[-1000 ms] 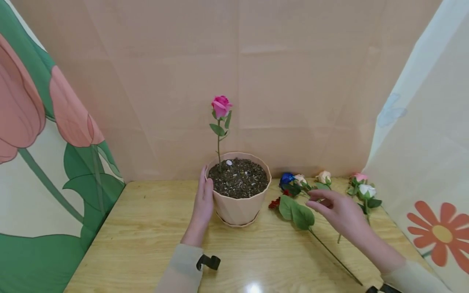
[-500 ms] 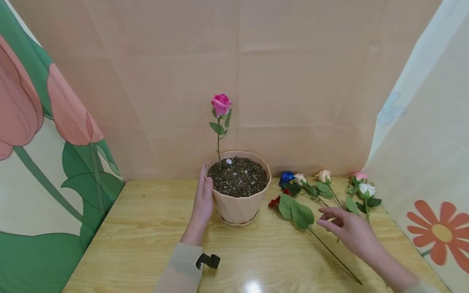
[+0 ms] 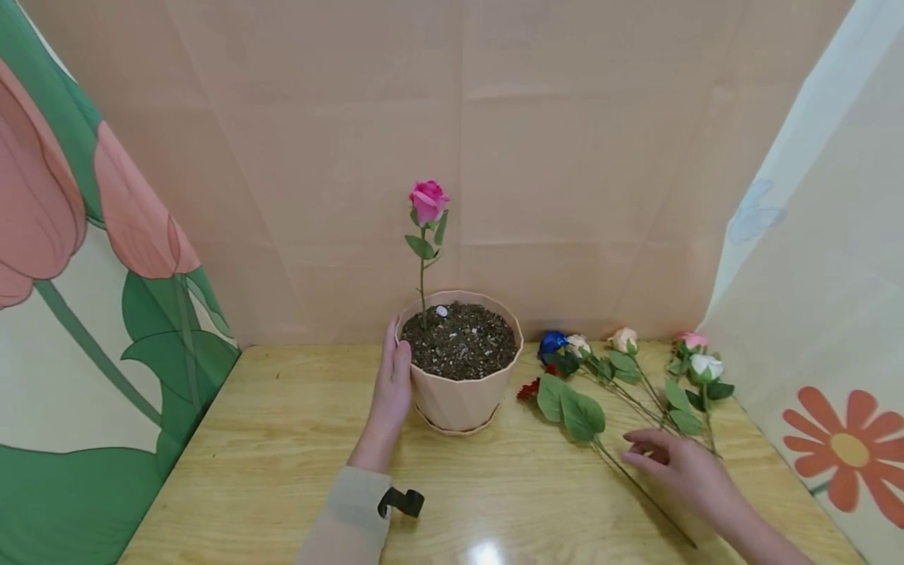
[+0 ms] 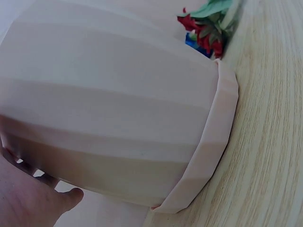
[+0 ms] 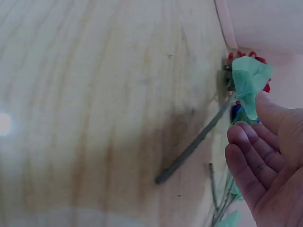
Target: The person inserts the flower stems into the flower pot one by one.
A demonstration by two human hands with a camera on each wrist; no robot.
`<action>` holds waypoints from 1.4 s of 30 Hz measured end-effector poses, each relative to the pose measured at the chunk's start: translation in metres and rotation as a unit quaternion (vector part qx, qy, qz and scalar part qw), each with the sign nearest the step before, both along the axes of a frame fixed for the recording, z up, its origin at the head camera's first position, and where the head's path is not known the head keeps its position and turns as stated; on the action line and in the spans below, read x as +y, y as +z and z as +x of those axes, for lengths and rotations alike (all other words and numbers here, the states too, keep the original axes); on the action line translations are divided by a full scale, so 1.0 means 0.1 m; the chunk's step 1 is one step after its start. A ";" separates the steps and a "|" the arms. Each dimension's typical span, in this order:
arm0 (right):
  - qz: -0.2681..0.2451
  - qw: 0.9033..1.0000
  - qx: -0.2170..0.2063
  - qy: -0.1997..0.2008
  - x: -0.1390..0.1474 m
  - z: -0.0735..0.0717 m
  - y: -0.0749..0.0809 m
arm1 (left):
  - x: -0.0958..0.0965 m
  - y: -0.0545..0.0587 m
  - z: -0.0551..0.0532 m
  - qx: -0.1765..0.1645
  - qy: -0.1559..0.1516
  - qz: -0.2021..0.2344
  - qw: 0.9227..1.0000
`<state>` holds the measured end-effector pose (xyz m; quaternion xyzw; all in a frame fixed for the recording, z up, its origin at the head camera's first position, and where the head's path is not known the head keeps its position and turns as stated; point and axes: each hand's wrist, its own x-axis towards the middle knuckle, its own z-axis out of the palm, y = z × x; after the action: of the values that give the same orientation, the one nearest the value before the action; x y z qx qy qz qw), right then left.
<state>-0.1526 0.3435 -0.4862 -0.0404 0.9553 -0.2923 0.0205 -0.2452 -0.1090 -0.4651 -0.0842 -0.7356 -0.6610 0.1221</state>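
Observation:
My left hand (image 3: 392, 392) rests against the left side of a pale pink flowerpot (image 3: 462, 404), its fingers straight along the wall. The left wrist view shows the thumb (image 4: 71, 198) by the pot's side. Dark soil fills the pot, and one bright pink rose (image 3: 428, 202) stands upright in it near the left rim. My right hand (image 3: 681, 471) hovers over the table at the right, fingers loosely bent, holding nothing. Close beside it lies the stem (image 5: 194, 144) of a red flower (image 3: 530, 390) with large green leaves (image 3: 582, 416).
Behind the right hand lie several more artificial roses: a blue one (image 3: 552, 345), a peach one (image 3: 625, 340), a pink one (image 3: 690, 341) and a white one (image 3: 706, 367). A saucer (image 3: 459, 431) sits under the pot. Printed cloth panels (image 3: 176, 369) flank the wooden table (image 3: 282, 463).
My right hand has drawn back from above the rose stems toward me and slightly right, uncovering leaves and stems. The left hand and the pot stay in place.

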 end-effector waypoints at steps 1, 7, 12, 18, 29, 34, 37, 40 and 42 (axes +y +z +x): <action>0.000 1.000 -0.002 -0.002 0.01 0.00 -0.02 | 0.00 0.00 0.00 0.000 0.000 0.000 1.000; -0.005 1.000 -0.008 -0.008 0.04 0.02 -0.17 | 0.01 0.00 0.00 -0.003 0.002 -0.002 1.000; 0.009 1.000 -0.007 -0.004 0.04 0.01 -0.23 | 0.01 0.00 0.00 -0.006 0.001 -0.003 1.000; 0.005 1.000 -0.026 -0.008 0.04 -0.03 -0.23 | 0.01 0.01 0.01 -0.003 0.006 0.004 1.000; -0.002 0.999 -0.049 0.002 0.03 -0.01 -0.22 | 0.03 0.03 0.02 -0.010 0.009 0.000 1.000; 0.000 0.999 -0.047 0.014 0.02 -0.01 -0.23 | 0.02 0.02 0.02 -0.007 0.007 0.000 1.000; -0.003 0.998 -0.057 0.015 0.01 -0.01 -0.23 | 0.02 0.02 0.02 -0.007 0.006 0.001 1.000; -0.007 0.998 -0.067 0.018 0.01 -0.02 -0.23 | 0.02 0.01 0.01 -0.005 0.006 0.001 1.000; -0.009 0.997 -0.067 0.022 0.01 -0.03 -0.21 | 0.02 0.01 0.01 -0.004 0.006 0.001 1.000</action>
<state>-0.1551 0.3445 -0.5075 -0.0420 0.9479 -0.3023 0.0910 -0.2441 -0.1072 -0.4642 -0.0775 -0.7356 -0.6615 0.1233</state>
